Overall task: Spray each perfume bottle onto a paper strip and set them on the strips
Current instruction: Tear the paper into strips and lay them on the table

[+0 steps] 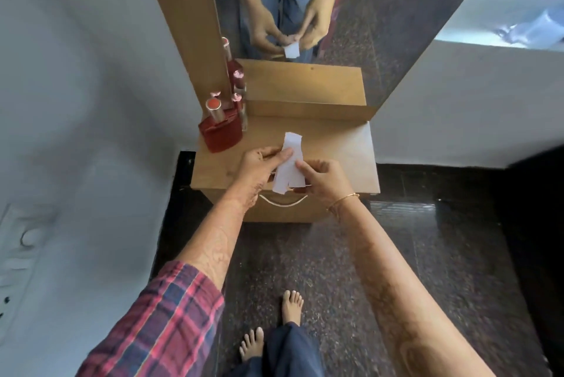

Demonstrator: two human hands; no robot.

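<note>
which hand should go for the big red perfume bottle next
Probably the left hand. The red bottle stands at the table's back-left corner, just beyond that hand. The right hand is farther away, would have to cross over, and can hold the paper strips.

A low wooden dressing unit (335,144) stands at the centre of the view, its top a pale brown board with a lighter patch toward 3 o'clock. On its front face, at 6 o'clock from the top, hangs a curved white drawer handle (282,202). Behind the unit rises a tall mirror (351,25) in a wooden frame (186,10) — the frame's broad plank runs up toward 11 o'clock. The floor (457,254) is dark speckled stone, filling the 5 o'clock part of the view. A white wall (76,86) takes up the whole 9 o'clock side, and at 8 o'clock on it sits a white switch plate (27,242) — blurred, its details unclear.
</note>
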